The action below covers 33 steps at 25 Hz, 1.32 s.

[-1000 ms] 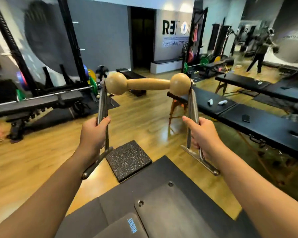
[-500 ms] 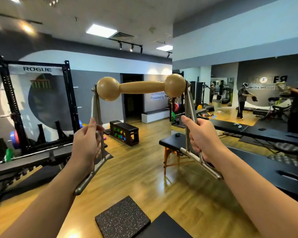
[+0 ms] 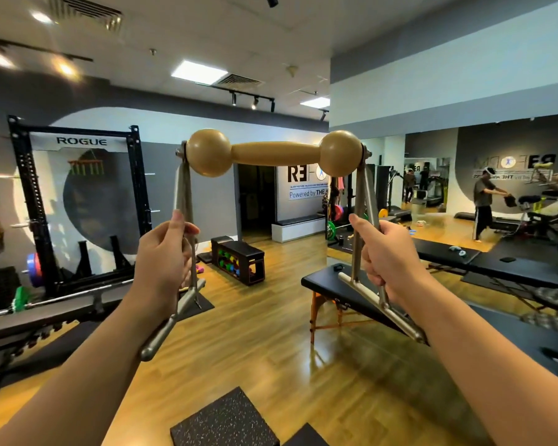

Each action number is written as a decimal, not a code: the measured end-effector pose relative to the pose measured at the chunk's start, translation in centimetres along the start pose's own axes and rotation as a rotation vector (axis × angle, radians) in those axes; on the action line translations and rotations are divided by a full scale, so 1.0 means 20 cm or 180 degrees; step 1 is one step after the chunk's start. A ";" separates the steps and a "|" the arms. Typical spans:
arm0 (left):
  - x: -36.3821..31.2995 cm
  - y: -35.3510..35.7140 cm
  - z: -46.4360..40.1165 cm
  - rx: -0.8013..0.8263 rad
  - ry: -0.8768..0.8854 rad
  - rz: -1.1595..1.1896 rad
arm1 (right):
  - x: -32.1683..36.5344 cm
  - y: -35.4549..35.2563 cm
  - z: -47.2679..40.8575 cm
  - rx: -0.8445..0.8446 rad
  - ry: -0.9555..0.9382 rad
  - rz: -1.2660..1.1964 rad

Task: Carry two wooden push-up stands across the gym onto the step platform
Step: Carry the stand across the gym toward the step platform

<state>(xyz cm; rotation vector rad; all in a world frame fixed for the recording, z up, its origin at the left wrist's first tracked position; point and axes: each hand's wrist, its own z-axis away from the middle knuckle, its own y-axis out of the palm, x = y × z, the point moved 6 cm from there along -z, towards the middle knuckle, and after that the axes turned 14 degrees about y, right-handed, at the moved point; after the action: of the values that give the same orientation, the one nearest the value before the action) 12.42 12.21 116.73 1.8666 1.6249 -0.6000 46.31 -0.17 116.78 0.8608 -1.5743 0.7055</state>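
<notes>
I hold one push-up stand up in front of me at chest height. It has a tan wooden handle with a ball at each end, carried on two grey metal A-frame legs. My left hand is closed around the left leg, just above its foot bar. My right hand is closed around the right leg the same way. The handle is level and the feet hang free in the air. No second stand and no step platform can be made out in view.
A black massage table with orange legs stands ahead right, more black benches beyond it. A black squat rack with barbell fills the left. A dumbbell storage bench sits mid-floor. A speckled rubber tile lies at my feet. A person is reflected in the right mirror.
The stand has risen from low over the floor mat to chest height, and my view has lifted from the floor to the room. Both hands keep their grip on the legs.
</notes>
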 end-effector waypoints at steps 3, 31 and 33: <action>0.08 0.18 0.00 -0.0055 -0.0009 0.0007 | -0.04 -0.13 -0.18 0.0049 -0.0042 0.0018; 1.55 0.85 -1.06 -0.0713 -0.0119 -0.0343 | -0.45 0.23 -2.36 0.0321 -0.0505 0.0175; 1.67 0.85 -1.19 -0.0735 -0.0119 -0.0416 | -0.50 0.32 -2.53 0.0288 -0.0473 0.0153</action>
<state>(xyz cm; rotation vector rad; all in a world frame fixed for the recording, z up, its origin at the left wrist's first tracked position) 33.31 51.20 113.79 1.5840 1.7223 -0.4755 69.35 46.44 115.56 0.9629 -1.7106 0.7666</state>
